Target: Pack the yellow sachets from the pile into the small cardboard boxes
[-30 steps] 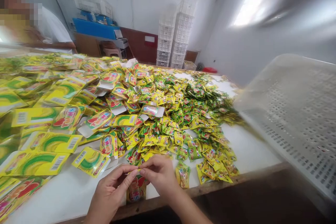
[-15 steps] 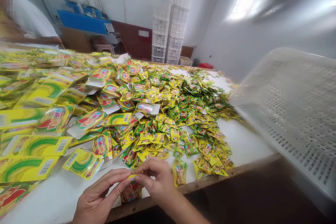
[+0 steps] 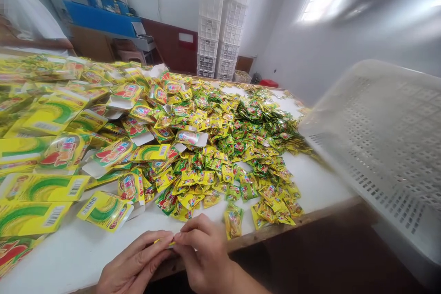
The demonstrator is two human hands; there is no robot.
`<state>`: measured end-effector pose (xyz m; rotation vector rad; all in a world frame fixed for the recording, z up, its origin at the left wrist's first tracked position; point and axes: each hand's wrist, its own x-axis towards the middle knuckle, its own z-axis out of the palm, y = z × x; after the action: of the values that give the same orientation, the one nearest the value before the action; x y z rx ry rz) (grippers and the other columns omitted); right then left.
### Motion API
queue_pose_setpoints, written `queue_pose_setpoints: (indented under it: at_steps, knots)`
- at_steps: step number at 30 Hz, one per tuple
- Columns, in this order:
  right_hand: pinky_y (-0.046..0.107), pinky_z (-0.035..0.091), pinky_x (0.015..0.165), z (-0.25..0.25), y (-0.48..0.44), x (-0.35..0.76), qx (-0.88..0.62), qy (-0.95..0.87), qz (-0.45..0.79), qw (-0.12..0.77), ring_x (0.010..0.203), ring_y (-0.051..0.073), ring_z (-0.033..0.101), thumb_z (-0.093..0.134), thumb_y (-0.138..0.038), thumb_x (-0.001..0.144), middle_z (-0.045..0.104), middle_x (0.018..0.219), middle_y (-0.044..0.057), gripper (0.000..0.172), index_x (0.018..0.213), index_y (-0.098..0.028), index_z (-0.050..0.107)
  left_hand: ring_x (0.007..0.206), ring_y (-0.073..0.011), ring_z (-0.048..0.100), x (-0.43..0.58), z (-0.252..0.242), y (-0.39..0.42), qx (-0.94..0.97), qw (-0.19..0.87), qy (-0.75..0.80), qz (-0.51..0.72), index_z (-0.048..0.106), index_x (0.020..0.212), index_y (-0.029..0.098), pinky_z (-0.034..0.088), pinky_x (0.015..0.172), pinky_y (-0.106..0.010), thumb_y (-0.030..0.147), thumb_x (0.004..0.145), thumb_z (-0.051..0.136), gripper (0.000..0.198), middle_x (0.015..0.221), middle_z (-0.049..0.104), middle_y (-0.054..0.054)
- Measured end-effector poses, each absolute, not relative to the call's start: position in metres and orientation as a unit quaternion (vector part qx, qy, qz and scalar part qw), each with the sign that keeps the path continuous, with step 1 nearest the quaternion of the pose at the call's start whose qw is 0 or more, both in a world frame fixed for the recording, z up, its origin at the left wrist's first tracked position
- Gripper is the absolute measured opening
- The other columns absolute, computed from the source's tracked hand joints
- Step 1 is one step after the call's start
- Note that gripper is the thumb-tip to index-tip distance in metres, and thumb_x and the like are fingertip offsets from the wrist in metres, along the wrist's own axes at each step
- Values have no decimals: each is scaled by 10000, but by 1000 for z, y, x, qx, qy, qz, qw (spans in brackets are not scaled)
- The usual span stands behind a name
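My left hand [image 3: 134, 264] and my right hand [image 3: 203, 252] meet at the table's near edge. Their fingertips pinch together on a small yellow box [image 3: 165, 242], of which only a thin yellow edge shows between them. Just beyond my hands lies a big heap of small green and yellow candy sachets [image 3: 227, 147]. One sachet [image 3: 233, 220] lies alone right of my right hand. Flat yellow and green cartons [image 3: 105, 211] are spread over the left of the white table [image 3: 69, 252].
A white perforated plastic crate [image 3: 382, 147] stands tilted at the right, past the table's wooden edge. More white crates [image 3: 220, 32] are stacked by the far wall. Another person in a white top [image 3: 27, 14] sits at the far left behind the table.
My hands have drawn nearer to me and lower in view. The red and green printed face of the box that showed below my fingers is now hidden.
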<state>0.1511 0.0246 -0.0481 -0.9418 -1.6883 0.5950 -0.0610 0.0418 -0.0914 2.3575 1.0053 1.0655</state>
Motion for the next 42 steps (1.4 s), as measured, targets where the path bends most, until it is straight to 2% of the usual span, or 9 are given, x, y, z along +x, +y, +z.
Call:
queue_pose_setpoints:
  at_steps: [7, 11, 15, 20, 23, 26, 32, 36, 42]
  knots:
    - [290, 506, 837, -47, 15, 191, -397, -745, 291, 450, 962, 178, 616, 516, -93, 876, 622, 1093, 67, 414, 1242, -273, 590, 1144, -198, 619, -54, -95, 29, 861, 153, 315, 368, 490, 1386, 267, 552, 950, -284, 78, 895, 555, 530, 1280, 608, -91]
    - [328, 477, 863, -53, 24, 248, -565, -696, 260, 360, 1000, 213, 583, 582, -75, 813, 606, 1091, 61, 437, 1206, -263, 612, 1018, -164, 641, -46, -75, 36, 882, 192, 306, 303, 440, 1430, 287, 558, 851, -258, 67, 942, 454, 535, 1118, 631, -95]
    - [335, 428, 896, -61, 27, 280, -607, -713, 249, 248, 1036, 236, 537, 722, -83, 689, 603, 1074, 35, 432, 1081, -255, 660, 1152, -194, 588, -50, -59, 41, 906, 148, 300, 260, 415, 1444, 294, 525, 941, -289, 84, 918, 538, 580, 1260, 574, -108]
    - [258, 405, 732, -66, 26, 279, -652, -665, 276, 238, 848, 179, 555, 738, -122, 667, 623, 891, -17, 256, 870, -206, 605, 1153, -193, 599, -54, -66, 46, 903, 125, 290, 290, 333, 1484, 267, 531, 945, -291, 88, 912, 556, 639, 1267, 607, -106]
    - [236, 366, 630, -67, 28, 277, -660, -644, 322, 215, 704, 152, 537, 712, -140, 683, 617, 761, -48, 277, 933, -214, 618, 1129, -186, 614, -53, -65, 51, 899, 157, 285, 293, 340, 1479, 279, 543, 915, -282, 82, 934, 501, 602, 1254, 612, -100]
    - [251, 382, 676, -64, 30, 277, -640, -657, 328, 229, 763, 172, 568, 682, -128, 696, 661, 831, -30, 334, 1011, -233, 650, 1135, -180, 607, -51, -56, 54, 905, 198, 289, 244, 389, 1451, 295, 531, 929, -290, 63, 941, 467, 565, 1270, 592, -100]
    - [249, 377, 658, -56, 33, 273, -631, -660, 333, 236, 781, 182, 574, 682, -147, 697, 654, 813, -18, 150, 834, -199, 647, 1189, -203, 586, -51, -52, 55, 902, 182, 295, 257, 436, 1426, 288, 519, 959, -299, 87, 932, 497, 536, 1311, 581, -111]
    - [243, 376, 666, -55, 32, 269, -631, -647, 347, 251, 787, 171, 556, 683, -151, 699, 638, 821, -25, 165, 846, -196, 623, 1161, -202, 612, -52, -62, 52, 895, 182, 300, 277, 487, 1390, 304, 534, 927, -283, 101, 942, 477, 491, 1301, 603, -97]
    - [243, 365, 632, -63, 36, 278, -633, -627, 350, 289, 722, 150, 523, 655, -201, 752, 599, 765, -32, 90, 829, -180, 614, 1177, -201, 610, -54, -78, 50, 882, 165, 333, 288, 392, 1448, 290, 512, 996, -291, 144, 900, 589, 600, 1305, 624, -75]
